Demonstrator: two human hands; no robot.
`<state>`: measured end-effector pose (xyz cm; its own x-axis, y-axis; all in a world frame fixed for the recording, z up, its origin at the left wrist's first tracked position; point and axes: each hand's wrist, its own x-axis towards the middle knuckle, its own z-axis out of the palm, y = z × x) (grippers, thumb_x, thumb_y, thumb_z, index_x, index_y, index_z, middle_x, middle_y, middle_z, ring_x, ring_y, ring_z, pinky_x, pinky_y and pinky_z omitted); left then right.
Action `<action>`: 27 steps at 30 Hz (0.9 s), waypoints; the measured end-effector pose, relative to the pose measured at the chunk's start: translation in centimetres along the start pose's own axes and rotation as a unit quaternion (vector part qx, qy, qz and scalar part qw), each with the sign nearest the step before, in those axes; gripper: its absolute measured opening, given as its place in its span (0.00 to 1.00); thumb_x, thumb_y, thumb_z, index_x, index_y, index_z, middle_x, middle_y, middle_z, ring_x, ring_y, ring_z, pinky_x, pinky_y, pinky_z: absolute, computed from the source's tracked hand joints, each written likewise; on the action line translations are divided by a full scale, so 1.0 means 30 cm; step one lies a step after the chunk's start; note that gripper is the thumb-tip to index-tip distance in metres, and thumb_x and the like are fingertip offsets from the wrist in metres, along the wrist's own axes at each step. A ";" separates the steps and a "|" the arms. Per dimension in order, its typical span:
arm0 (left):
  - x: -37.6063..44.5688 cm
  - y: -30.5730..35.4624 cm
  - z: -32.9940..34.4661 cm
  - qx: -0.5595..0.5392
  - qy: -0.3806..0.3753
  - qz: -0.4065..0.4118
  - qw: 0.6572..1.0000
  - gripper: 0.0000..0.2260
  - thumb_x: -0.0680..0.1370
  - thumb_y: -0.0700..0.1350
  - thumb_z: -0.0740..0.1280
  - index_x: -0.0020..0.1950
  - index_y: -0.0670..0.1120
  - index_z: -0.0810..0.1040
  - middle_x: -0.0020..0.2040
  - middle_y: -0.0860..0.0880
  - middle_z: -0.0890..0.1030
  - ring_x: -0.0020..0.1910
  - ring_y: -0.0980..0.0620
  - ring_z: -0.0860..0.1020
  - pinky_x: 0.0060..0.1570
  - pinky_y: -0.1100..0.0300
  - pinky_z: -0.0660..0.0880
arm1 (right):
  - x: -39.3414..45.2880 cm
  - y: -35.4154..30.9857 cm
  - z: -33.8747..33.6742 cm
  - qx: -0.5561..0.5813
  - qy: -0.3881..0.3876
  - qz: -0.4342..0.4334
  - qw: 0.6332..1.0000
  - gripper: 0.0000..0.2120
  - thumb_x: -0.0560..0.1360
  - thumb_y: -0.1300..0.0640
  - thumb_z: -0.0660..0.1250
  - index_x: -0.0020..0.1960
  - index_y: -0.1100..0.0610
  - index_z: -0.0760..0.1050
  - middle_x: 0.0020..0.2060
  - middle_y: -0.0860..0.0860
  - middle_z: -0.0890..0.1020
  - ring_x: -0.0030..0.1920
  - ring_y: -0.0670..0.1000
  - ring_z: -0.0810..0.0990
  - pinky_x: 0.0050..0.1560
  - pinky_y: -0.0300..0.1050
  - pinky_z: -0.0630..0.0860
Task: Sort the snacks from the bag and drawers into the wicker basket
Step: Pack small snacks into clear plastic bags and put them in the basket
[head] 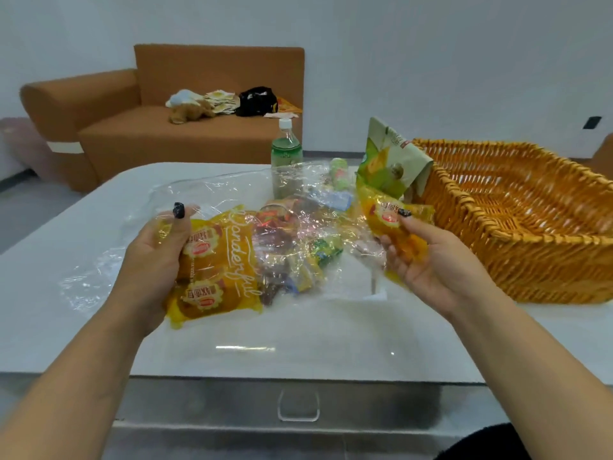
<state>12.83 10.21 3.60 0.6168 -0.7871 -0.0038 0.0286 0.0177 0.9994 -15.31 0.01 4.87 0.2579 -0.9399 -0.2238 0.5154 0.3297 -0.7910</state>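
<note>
The wicker basket (517, 227) runs off the right edge; small snacks inside the crumpled clear bag (298, 227) blur together.

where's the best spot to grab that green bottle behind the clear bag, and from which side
Grip the green bottle around its upper body, just below the white cap, coming from above and behind. It stands upright on the table, but the crumpled clear plastic bag covers its lower half in front, so only the shoulder and neck are likely free.
</note>
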 end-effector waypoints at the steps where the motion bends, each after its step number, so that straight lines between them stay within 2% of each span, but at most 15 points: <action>1: -0.005 0.002 -0.001 0.002 0.000 0.002 1.000 0.14 0.75 0.61 0.62 0.56 0.59 0.79 0.52 0.50 0.83 0.50 0.47 0.83 0.44 0.50 0.80 | -0.006 -0.006 -0.003 -0.008 -0.002 -0.006 1.000 0.10 0.77 0.59 0.65 0.58 0.60 0.76 0.46 0.56 0.83 0.36 0.49 0.83 0.31 0.37 0.78; 3: -0.017 0.006 -0.004 -0.002 -0.002 0.003 1.000 0.13 0.77 0.60 0.61 0.57 0.59 0.79 0.51 0.50 0.84 0.49 0.47 0.83 0.42 0.51 0.80 | -0.014 -0.002 -0.007 -0.028 -0.023 -0.005 0.999 0.10 0.78 0.59 0.64 0.57 0.59 0.76 0.44 0.55 0.84 0.37 0.50 0.83 0.32 0.39 0.79; 6: -0.039 -0.008 -0.007 0.010 -0.023 0.003 1.000 0.21 0.70 0.63 0.62 0.60 0.58 0.79 0.51 0.50 0.84 0.48 0.48 0.84 0.40 0.52 0.81 | -0.021 0.046 -0.013 -0.059 -0.057 0.023 0.996 0.12 0.76 0.62 0.64 0.59 0.60 0.76 0.48 0.56 0.83 0.46 0.54 0.82 0.36 0.40 0.81; 9: -0.059 -0.035 0.001 0.019 -0.046 0.005 0.999 0.23 0.68 0.63 0.63 0.59 0.57 0.79 0.50 0.50 0.85 0.46 0.49 0.85 0.38 0.53 0.81 | -0.023 0.066 -0.001 -0.052 -0.094 0.030 0.994 0.19 0.68 0.64 0.67 0.59 0.63 0.76 0.55 0.58 0.82 0.53 0.56 0.81 0.49 0.46 0.82; 11: -0.067 -0.056 0.008 0.028 -0.052 -0.002 0.998 0.26 0.67 0.64 0.64 0.63 0.56 0.77 0.51 0.49 0.85 0.47 0.48 0.85 0.44 0.48 0.82 | -0.027 0.066 0.012 -0.027 -0.127 0.048 0.990 0.21 0.66 0.65 0.66 0.59 0.63 0.78 0.57 0.57 0.82 0.56 0.56 0.82 0.49 0.46 0.82; 14: -0.076 -0.075 0.029 0.034 -0.058 -0.009 0.998 0.28 0.67 0.65 0.64 0.64 0.56 0.76 0.51 0.50 0.85 0.49 0.47 0.84 0.52 0.42 0.80 | -0.041 0.086 0.030 -0.018 -0.177 0.056 0.982 0.16 0.69 0.67 0.65 0.53 0.58 0.83 0.55 0.58 0.83 0.54 0.58 0.83 0.50 0.49 0.82; 17: -0.083 -0.084 0.059 0.034 -0.070 -0.017 0.997 0.26 0.67 0.63 0.64 0.63 0.56 0.76 0.48 0.53 0.86 0.47 0.50 0.85 0.48 0.46 0.81 | -0.029 0.123 0.043 -0.003 -0.195 0.064 0.979 0.21 0.71 0.68 0.65 0.63 0.62 0.74 0.55 0.60 0.83 0.54 0.61 0.83 0.52 0.51 0.81; 19: -0.084 -0.087 0.080 0.037 -0.077 -0.023 0.996 0.23 0.68 0.62 0.64 0.60 0.57 0.76 0.47 0.55 0.86 0.44 0.53 0.85 0.41 0.52 0.82 | -0.017 0.141 0.050 0.021 -0.214 0.075 0.974 0.22 0.71 0.67 0.65 0.65 0.63 0.72 0.57 0.61 0.82 0.55 0.63 0.82 0.54 0.51 0.80; 22: -0.090 -0.079 0.104 0.045 -0.087 -0.021 0.995 0.17 0.67 0.61 0.64 0.54 0.60 0.75 0.42 0.60 0.85 0.39 0.60 0.84 0.31 0.63 0.79 | 0.006 0.164 0.054 -0.017 -0.222 0.052 0.973 0.20 0.76 0.66 0.63 0.68 0.62 0.71 0.61 0.60 0.80 0.59 0.61 0.80 0.59 0.52 0.78; 25: -0.099 -0.074 0.115 0.054 -0.102 -0.022 0.993 0.18 0.67 0.61 0.65 0.56 0.61 0.75 0.41 0.62 0.84 0.40 0.60 0.84 0.31 0.64 0.79 | 0.020 0.175 0.060 -0.109 -0.204 -0.006 0.973 0.19 0.78 0.63 0.64 0.68 0.59 0.72 0.62 0.54 0.80 0.62 0.54 0.79 0.66 0.53 0.73; 27: -0.101 -0.085 0.113 0.055 -0.115 -0.023 0.992 0.21 0.66 0.61 0.66 0.58 0.60 0.75 0.44 0.59 0.85 0.43 0.57 0.85 0.37 0.59 0.81 | 0.018 0.175 0.063 -0.162 -0.188 -0.042 0.968 0.18 0.75 0.59 0.68 0.64 0.56 0.74 0.58 0.50 0.82 0.60 0.51 0.81 0.65 0.52 0.74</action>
<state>8.20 10.46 1.20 0.4216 -0.9051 -0.0548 -0.0401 -0.0790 0.9961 -10.91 1.39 1.68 0.5371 -0.8432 0.0239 0.2791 0.1509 -0.9483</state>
